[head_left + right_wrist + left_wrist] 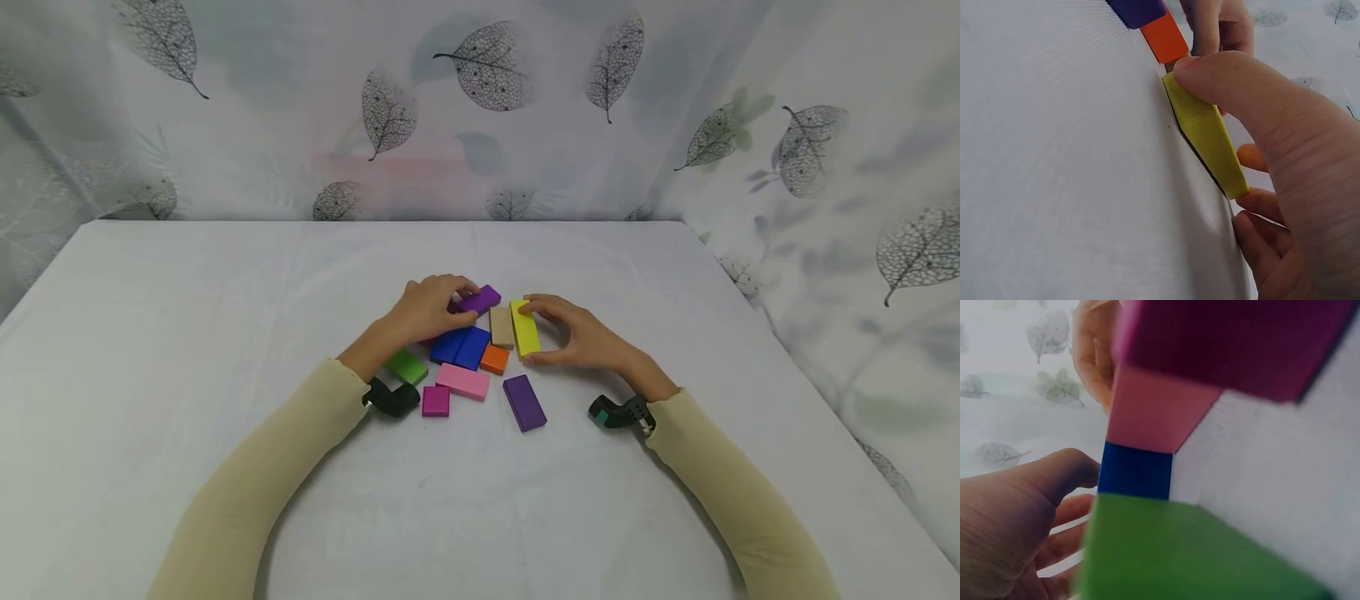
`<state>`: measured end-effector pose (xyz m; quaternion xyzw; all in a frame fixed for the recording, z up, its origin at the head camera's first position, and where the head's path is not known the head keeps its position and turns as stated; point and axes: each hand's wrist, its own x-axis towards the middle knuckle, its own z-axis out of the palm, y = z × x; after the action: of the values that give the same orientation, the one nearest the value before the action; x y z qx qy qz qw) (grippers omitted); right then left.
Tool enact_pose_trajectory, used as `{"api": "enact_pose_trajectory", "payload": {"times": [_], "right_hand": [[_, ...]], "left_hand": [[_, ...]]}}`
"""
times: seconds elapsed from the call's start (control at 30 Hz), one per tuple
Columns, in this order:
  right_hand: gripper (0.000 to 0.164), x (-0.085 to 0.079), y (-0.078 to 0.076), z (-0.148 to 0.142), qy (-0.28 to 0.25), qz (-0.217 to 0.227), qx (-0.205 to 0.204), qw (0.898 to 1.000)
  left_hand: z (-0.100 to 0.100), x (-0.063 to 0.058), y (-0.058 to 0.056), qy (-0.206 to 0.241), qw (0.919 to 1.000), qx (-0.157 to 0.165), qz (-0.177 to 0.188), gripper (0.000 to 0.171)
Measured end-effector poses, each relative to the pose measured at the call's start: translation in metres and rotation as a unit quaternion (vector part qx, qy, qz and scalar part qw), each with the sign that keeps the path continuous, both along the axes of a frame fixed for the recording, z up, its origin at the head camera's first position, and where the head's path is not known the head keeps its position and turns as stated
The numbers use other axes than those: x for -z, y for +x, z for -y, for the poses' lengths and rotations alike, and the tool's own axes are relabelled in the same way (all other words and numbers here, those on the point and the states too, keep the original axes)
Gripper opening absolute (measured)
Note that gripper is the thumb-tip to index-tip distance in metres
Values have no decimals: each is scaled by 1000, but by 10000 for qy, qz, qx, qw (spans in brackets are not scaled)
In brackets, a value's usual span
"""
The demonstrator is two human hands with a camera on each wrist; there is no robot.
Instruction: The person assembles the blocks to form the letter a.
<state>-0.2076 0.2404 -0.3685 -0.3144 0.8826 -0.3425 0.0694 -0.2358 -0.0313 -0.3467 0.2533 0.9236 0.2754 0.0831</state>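
Observation:
At the far side of the block cluster my left hand [427, 307] holds a purple block [483, 298] between thumb and fingers. In the left wrist view the nearer blocks hide its fingertips and that block. My right hand [581, 335] pinches a yellow block [527, 333] by its two ends, thumb at the near end, fingers at the far one. A beige block [502, 327] lies just left of the yellow one. Between the hands are two blue blocks [472, 347], an orange block [494, 359] and a pink block [462, 382].
A green block [407, 367] lies beneath the left wrist, partly covered. Nearer the front are a magenta block [436, 402] and a dark purple block [524, 403], set apart at a slant. White cloth [225, 283] covers the table, with leaf-printed curtains [277, 108] behind and at the right.

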Motion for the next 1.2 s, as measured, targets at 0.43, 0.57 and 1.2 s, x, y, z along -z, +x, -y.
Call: {"api": "enact_pose_trajectory", "payload": {"times": [0.43,0.57,1.2], "right_hand": [[66,-4,-3,1,202,126,70,9997],[67,-6,-5,1,255,152,82,9995],[67,-7,-17,6,276,193,3,9994]], "left_hand": [[4,0,-5,131,9997,161,161,43],[5,-1,-6,161,9996,175,117,41],[10,2,-8,305,9991,250,-125,35]]}}
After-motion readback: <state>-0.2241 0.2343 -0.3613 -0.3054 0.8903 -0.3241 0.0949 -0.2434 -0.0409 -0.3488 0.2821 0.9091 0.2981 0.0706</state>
